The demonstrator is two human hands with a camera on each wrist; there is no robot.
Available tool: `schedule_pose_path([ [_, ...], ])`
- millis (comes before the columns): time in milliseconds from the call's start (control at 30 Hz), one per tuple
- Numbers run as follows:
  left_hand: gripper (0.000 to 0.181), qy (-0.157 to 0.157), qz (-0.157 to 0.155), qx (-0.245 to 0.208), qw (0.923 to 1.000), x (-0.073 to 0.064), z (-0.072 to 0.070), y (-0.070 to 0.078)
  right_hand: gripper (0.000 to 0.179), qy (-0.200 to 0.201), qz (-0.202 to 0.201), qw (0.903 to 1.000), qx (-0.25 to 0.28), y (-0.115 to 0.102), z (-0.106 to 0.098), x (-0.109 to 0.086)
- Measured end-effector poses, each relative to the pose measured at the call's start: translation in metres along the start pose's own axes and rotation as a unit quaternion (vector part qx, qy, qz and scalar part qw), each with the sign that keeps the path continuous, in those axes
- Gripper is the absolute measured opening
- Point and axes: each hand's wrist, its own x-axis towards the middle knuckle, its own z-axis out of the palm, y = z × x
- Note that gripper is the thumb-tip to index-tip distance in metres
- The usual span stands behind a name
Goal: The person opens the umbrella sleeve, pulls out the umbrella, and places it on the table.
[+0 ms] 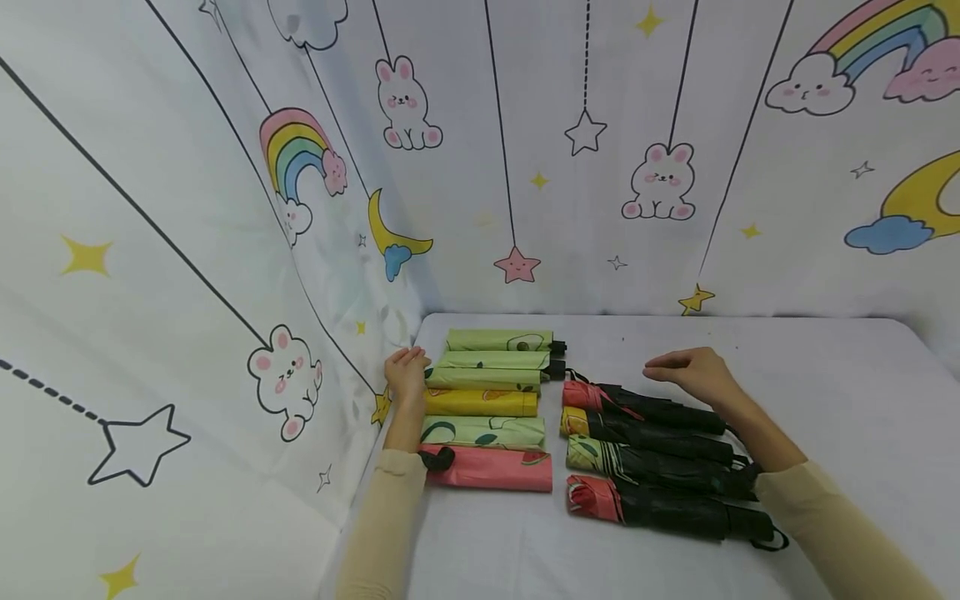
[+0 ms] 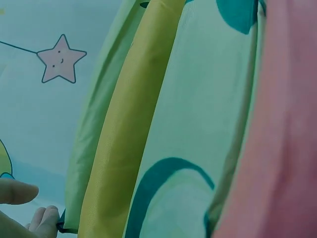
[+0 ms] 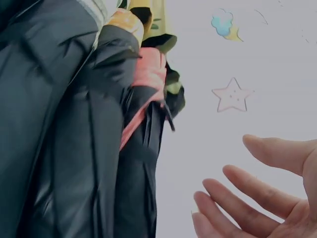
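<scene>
A column of flat, rolled fabric pieces, seemingly umbrella sleeves or sleeved umbrellas, lies on the left of the table. Among them are an avocado-print green one (image 1: 495, 341), a yellow one (image 1: 480, 403), a wider green one (image 1: 483, 432) and a pink one (image 1: 491, 469). My left hand (image 1: 407, 373) is at the left ends of the upper green pieces, thumb and fingers apart; whether it touches them I cannot tell. To the right lie several folded black umbrellas (image 1: 675, 510) with red, orange or green ends. Beyond them my right hand (image 1: 692, 372) hovers, fingers loosely bent, holding nothing.
A white-covered table (image 1: 847, 392) carries both columns, with a narrow gap between them. White curtains (image 1: 480, 167) printed with rabbits, stars and rainbows hang behind the table and along its left side. Black ends (image 1: 557, 369) stick out from the upper green pieces.
</scene>
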Motion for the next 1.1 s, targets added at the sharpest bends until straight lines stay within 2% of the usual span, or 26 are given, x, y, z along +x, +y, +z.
schedule_pose_path([
  [167, 0.054, 0.000, 0.007, 0.010, 0.9999, 0.001, 0.006, -0.001, 0.051, -0.005, -0.018, 0.9998, 0.003, -0.011, 0.013, 0.015],
  [367, 0.055, -0.001, 0.012, 0.025, 0.9996, 0.005, 0.008, -0.001, 0.044, -0.013, -0.016, 0.9998, -0.001, -0.023, 0.030, 0.033],
  [633, 0.057, -0.014, -0.005, 0.062, 0.9980, 0.011, 0.008, -0.005, 0.039, -0.018, -0.028, 0.9995, -0.001, -0.037, 0.053, 0.054],
  [733, 0.055, -0.019, -0.011, 0.072, 0.9972, 0.012, 0.008, -0.009, 0.037, -0.022, -0.019, 0.9995, 0.011, -0.042, 0.064, 0.061],
  [900, 0.052, -0.024, -0.019, 0.084, 0.9960, 0.014, 0.007, -0.014, 0.040, -0.038, -0.014, 0.9989, 0.022, -0.047, 0.081, 0.072],
  [1100, 0.045, -0.025, -0.017, 0.090, 0.9955, 0.013, 0.008, -0.018, 0.050, -0.052, -0.016, 0.9985, 0.010, -0.046, 0.097, 0.084],
])
